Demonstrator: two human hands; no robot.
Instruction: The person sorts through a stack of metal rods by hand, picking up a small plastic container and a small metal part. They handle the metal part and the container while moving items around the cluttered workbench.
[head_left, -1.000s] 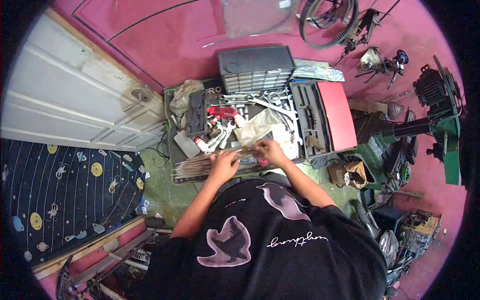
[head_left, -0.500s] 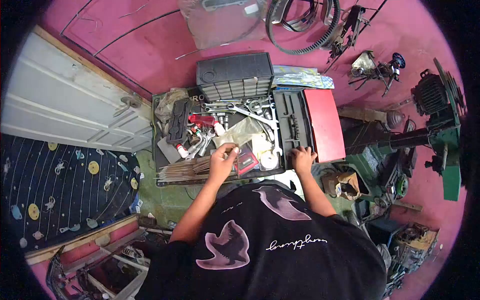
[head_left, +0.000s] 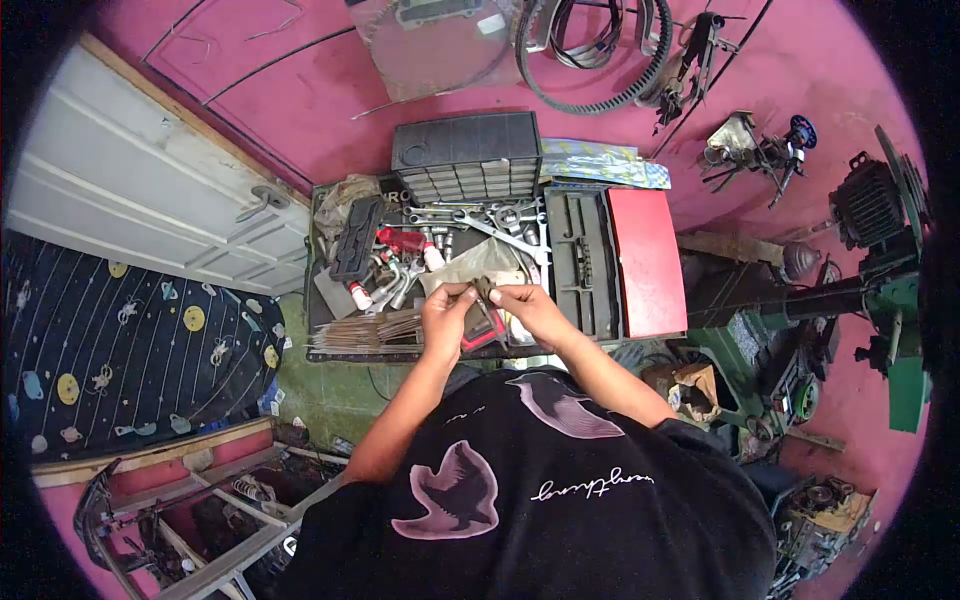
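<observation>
Dark part [head_left: 484,292] (thin, blurry) | L hand [head_left: 447,318] & R hand [head_left: 530,305] pinch it | over tool tray [head_left: 313,290]

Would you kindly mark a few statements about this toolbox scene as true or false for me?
1. The left hand and right hand pinch a small dark part between them. True.
2. The red lid lies to the left of the hands. False: it lies to their right, beside the dark case.
3. A grey drawer organiser stands at the far edge of the tool tray. True.
4. The toothed belt lies inside the tray. False: it is on the pink surface beyond the organiser.
5. Wrenches lie in the tray. True.
</observation>
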